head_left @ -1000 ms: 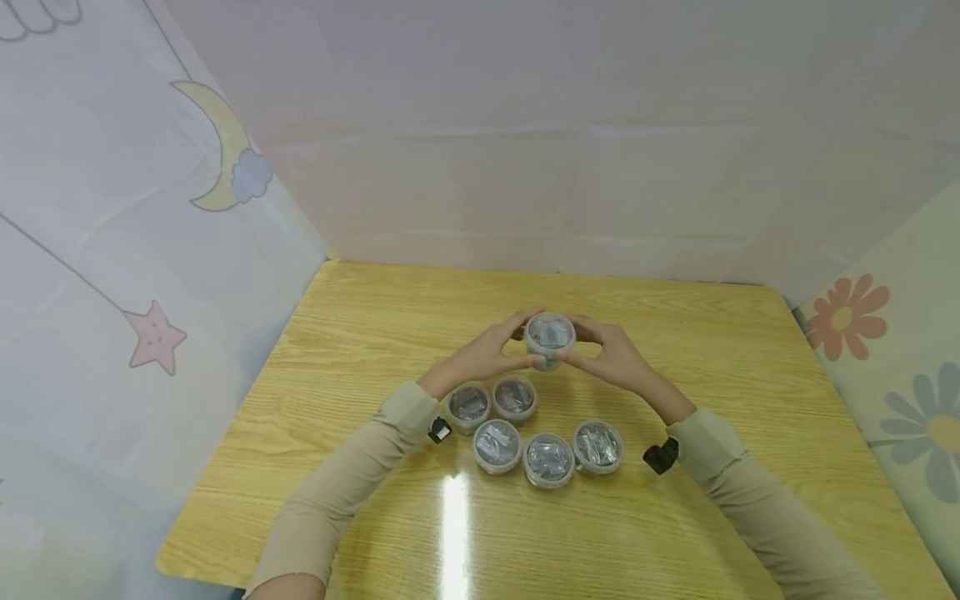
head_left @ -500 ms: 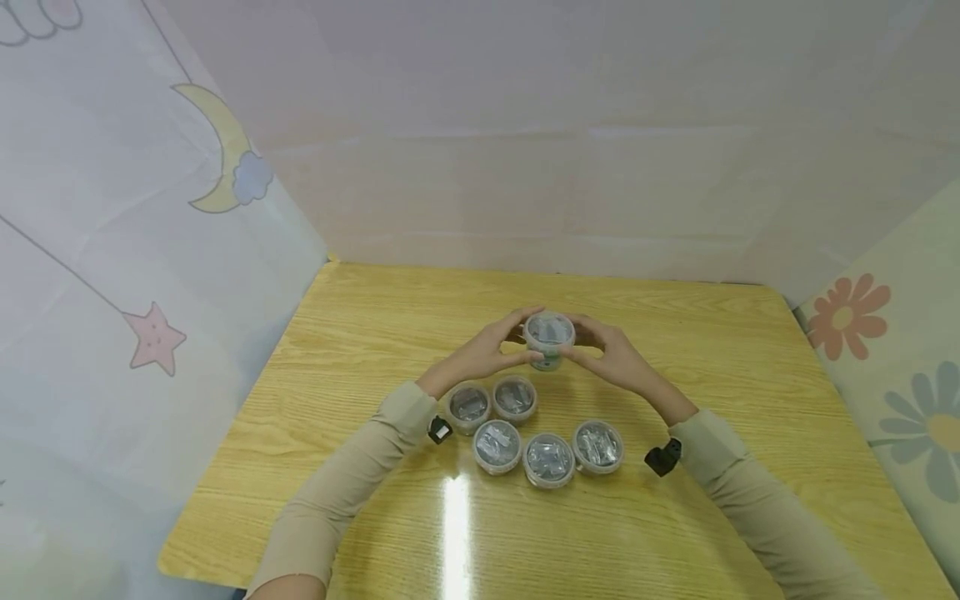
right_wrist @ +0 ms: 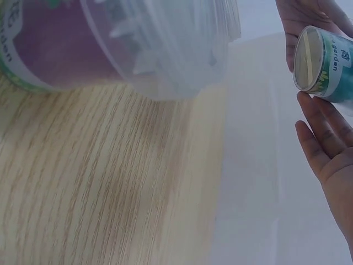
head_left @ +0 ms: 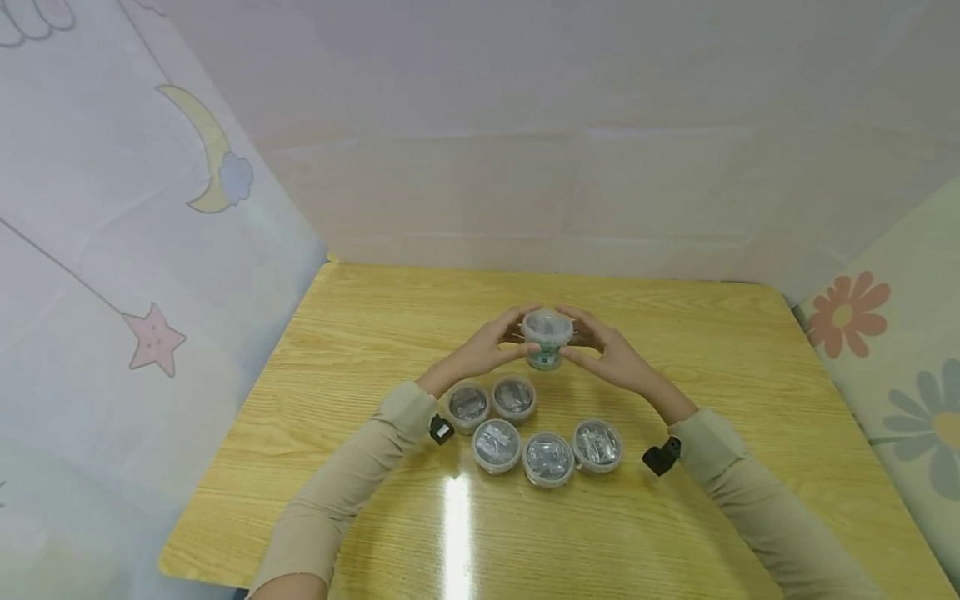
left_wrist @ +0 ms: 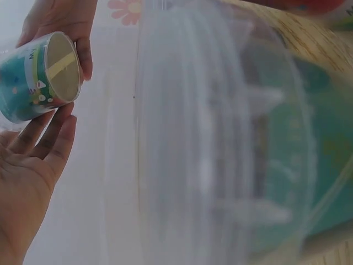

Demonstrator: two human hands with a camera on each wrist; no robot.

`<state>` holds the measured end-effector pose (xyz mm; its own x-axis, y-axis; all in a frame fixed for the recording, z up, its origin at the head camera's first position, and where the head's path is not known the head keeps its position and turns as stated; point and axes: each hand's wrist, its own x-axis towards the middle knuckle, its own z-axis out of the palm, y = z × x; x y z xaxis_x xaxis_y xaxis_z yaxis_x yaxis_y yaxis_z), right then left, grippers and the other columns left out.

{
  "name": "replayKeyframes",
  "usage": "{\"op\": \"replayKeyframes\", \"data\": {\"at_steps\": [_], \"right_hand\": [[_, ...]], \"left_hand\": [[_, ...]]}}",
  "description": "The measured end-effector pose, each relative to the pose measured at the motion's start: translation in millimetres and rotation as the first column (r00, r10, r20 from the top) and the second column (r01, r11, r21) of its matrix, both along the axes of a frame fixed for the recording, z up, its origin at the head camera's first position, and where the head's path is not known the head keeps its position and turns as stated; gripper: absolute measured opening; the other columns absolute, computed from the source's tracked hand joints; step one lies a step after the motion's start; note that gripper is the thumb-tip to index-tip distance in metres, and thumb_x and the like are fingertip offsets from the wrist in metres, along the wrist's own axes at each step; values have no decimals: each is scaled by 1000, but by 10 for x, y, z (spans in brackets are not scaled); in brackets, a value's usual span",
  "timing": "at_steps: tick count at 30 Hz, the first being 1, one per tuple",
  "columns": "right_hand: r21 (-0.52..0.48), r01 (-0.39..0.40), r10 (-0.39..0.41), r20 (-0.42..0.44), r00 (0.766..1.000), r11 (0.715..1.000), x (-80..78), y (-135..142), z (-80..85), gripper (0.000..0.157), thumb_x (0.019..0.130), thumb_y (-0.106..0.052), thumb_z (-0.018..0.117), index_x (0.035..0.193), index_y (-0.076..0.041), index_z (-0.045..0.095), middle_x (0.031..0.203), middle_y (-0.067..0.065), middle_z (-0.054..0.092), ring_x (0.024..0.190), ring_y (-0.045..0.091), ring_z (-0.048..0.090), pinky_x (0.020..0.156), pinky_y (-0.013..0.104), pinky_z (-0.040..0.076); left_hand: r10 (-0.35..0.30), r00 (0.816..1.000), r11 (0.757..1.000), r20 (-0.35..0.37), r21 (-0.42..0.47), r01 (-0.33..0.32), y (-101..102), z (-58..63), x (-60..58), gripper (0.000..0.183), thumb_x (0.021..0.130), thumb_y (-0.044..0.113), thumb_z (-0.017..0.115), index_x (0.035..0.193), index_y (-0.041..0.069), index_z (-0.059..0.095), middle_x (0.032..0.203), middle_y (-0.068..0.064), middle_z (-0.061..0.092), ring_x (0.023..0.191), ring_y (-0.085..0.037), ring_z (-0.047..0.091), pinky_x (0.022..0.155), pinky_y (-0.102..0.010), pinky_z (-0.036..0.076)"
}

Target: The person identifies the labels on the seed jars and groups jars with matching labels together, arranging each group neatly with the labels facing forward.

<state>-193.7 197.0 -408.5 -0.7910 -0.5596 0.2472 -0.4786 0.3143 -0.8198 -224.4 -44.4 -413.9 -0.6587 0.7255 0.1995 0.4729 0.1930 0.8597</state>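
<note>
Your left hand: your left hand, just above the frame's centre, grips the left side of a small clear cup, thumb towards you and fingers at the far side
Your right hand: your right hand grips the same cup from the right in matching fashion
Held cup: the held cup sits between your hands, right of centre in the frame, off the tabletop, its clear lid facing up and its green printed side showing; both wrist views show its pale base
Cups behind: a pair just below your left hand, one cup and a second cup to its right
Cups in front: a row at lower centre, a third cup, a fourth cup and a fifth cup; you cannot tell from here whether they touch
Wrists: beige sleeves and a small black device by each cuff
Walls: a yellow moon at upper left, a pink star below it, a red flower and a blue flower at right
</note>
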Motion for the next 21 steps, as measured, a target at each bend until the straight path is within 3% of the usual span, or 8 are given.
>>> {"op": "replayKeyframes", "data": {"at_steps": [6,9,14,21], "right_hand": [[-4,37,-37,-5,999,999,-23,-23,0,60,92,-6,56,144,-2,27,126,24,50,107,38,57,91,51,47],[-29,45,-45,-5,999,999,-39,-33,-2,59,92,-4,55,144,-1,27,120,24,53,104,38,58,91,51,47],[-51,60,-59,5,998,997,-49,-39,-4,58,92,-2,55,143,0,29,118,23,55,102,37,59,90,51,48],[-69,92,-89,36,995,993,-65,-73,-18,57,92,-5,56,143,-6,30,114,22,58,100,36,60,90,49,48]], "left_hand": [[78,997,997,24,12,-78,30,-164,-79,66,94,31,53,149,19,19,141,-11,41,116,-22,55,98,-33,46],[88,995,996,41,31,-89,33,-241,-127,72,91,28,60,149,22,18,141,-11,40,115,-23,56,95,-33,48],[80,996,996,31,33,-81,26,-275,-140,89,81,22,73,149,22,16,137,-12,43,110,-23,58,91,-34,50],[85,996,996,-2,20,-85,12,-307,-155,96,77,21,76,150,22,13,130,-13,48,102,-21,61,89,-31,51]]}}
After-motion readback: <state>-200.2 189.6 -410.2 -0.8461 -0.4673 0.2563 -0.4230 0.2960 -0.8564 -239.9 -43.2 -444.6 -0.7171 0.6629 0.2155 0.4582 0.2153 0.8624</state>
